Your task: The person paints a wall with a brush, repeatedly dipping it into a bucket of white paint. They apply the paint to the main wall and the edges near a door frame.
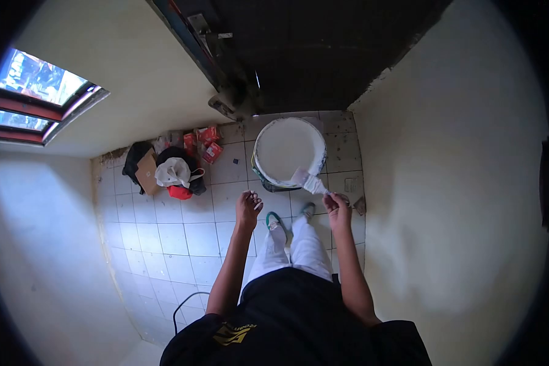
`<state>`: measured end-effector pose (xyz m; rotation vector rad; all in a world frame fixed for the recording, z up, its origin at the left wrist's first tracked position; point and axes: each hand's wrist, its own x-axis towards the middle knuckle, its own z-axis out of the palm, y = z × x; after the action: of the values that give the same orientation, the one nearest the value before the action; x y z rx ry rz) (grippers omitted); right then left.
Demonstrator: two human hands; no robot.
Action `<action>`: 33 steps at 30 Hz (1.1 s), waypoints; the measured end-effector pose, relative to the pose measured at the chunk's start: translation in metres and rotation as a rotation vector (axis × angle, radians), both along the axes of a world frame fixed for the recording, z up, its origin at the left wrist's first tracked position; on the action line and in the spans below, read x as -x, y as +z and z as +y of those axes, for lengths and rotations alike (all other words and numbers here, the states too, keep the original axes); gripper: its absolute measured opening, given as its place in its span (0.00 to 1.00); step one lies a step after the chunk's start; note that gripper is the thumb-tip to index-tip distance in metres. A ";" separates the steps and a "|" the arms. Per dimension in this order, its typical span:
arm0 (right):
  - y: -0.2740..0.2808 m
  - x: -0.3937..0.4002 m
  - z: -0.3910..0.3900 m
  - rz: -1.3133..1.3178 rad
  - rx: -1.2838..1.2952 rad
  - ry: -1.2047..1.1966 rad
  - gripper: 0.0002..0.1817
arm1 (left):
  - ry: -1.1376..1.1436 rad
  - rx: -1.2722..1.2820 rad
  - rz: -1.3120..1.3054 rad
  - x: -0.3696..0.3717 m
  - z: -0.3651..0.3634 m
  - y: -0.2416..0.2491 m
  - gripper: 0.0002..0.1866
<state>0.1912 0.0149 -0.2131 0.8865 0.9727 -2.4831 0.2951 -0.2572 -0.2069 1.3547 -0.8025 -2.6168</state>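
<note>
A paintbrush [312, 182] with whitish bristles is in my right hand [338, 210], its handle pinched between the fingers. The bristles lie over the near right rim of a large round bucket [259, 166] of white paint [290, 147]. My left hand [248, 208] hangs over the floor, below and left of the bucket, with loosely curled fingers partly apart and nothing in them.
Behind the bucket stands a dark door [323, 55] with a metal handle. Bags [174, 172], cardboard [146, 172] and red boxes [212, 152] lie by the left wall. A window [36, 85] is upper left. A black cable [178, 308] curves at lower left.
</note>
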 end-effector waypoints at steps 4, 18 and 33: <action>-0.025 0.020 -0.038 -0.056 -0.237 0.090 0.08 | 0.034 0.062 -0.160 0.011 -0.013 -0.049 0.08; -0.130 0.147 -0.129 0.823 -0.972 0.873 0.08 | 0.118 1.016 -0.389 0.114 -0.028 -0.172 0.19; -0.178 0.134 -0.160 0.939 -1.034 0.983 0.08 | -0.005 1.054 -0.482 0.135 -0.016 -0.183 0.22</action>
<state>0.0568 -0.1449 -0.3908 -0.6403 2.3033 -1.3240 0.1601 -0.2730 -0.3895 1.5225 -1.8407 -1.3585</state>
